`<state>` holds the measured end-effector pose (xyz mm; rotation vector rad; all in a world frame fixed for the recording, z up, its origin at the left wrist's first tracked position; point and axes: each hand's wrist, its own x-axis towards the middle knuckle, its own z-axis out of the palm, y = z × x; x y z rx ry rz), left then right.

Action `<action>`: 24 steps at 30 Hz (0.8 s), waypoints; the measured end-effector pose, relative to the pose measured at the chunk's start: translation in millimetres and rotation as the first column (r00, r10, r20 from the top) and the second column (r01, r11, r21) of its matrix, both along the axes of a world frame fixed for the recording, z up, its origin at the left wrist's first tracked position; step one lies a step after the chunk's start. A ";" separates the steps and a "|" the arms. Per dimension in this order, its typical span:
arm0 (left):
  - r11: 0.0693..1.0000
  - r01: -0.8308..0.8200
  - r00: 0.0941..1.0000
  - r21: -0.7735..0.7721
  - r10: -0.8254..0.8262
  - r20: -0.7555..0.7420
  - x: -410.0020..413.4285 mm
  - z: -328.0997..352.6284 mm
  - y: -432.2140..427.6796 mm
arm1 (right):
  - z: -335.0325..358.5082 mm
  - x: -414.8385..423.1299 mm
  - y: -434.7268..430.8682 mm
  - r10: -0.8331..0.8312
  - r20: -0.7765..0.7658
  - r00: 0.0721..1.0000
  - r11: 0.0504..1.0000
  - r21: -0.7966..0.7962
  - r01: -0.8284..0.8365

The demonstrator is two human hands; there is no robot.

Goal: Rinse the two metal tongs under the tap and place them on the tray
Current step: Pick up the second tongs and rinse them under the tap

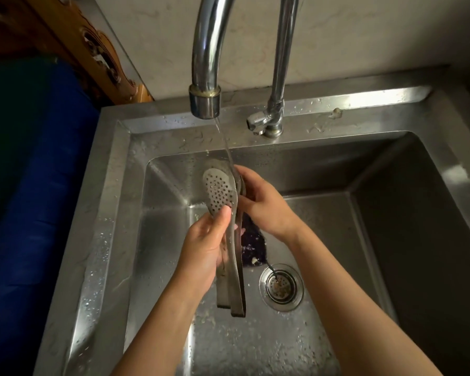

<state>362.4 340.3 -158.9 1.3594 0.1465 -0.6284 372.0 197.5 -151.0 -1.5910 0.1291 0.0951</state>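
The metal tongs [234,289] are held over the basin of the steel sink [111,202], heads up toward the tap [204,101] and plain ends hanging lowest, nearest the camera. The left hand [204,248] grips them about the middle, its fingers wrapped round the strips from the left and the thumb pressed on the neck just below a perforated, spoon-shaped head [219,189]. The right hand [263,204] curls its fingers round the other head on the right side and hides most of it. A thin stream of water [224,142] runs from the spout and lands where the right hand's fingers meet the metal. Several strips lie stacked together in the grip (whether that is one pair or both I cannot tell). Under the hands, on the sink floor, lies a dark pad [251,248] with pale flecks, and just to its right sits the round drain strainer [280,287]. Drops dot the sink's walls and rim. The tap's lever [255,122] stands on the back rim, right of the spout. A blue cover [38,185] and carved wood [98,55] fill the left edge.
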 end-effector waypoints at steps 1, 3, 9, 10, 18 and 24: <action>1.000 -0.024 1.000 0.000 0.024 0.013 -1.7 0.3 -0.2 | -0.9 1.6 2.6 -0.003 0.007 1.000 1.000 0.000 0.003; 0.997 -0.070 0.997 -0.013 0.070 0.033 -3.8 3.2 -1.6 | -3.1 3.5 5.9 -0.006 0.022 1.000 1.000 0.009 0.005; 0.989 -0.141 0.989 -0.036 0.142 0.045 -6.9 0.7 -7.5 | -8.7 11.3 19.2 -0.209 0.160 0.965 0.932 -0.267 0.247; 0.988 -0.142 0.989 -0.058 0.144 0.034 -8.0 0.6 -9.6 | -8.8 11.7 24.3 -0.277 0.163 0.947 0.901 -0.297 0.315; 0.994 -0.035 0.988 0.105 0.019 0.156 -5.6 1.5 -11.5 | -2.3 16.0 21.7 -0.395 -0.113 0.912 0.919 -0.049 0.392; 0.925 0.043 0.890 0.376 -0.207 0.405 -1.0 10.4 -14.2 | 13.7 17.0 3.4 0.029 -0.185 0.982 0.902 0.429 0.054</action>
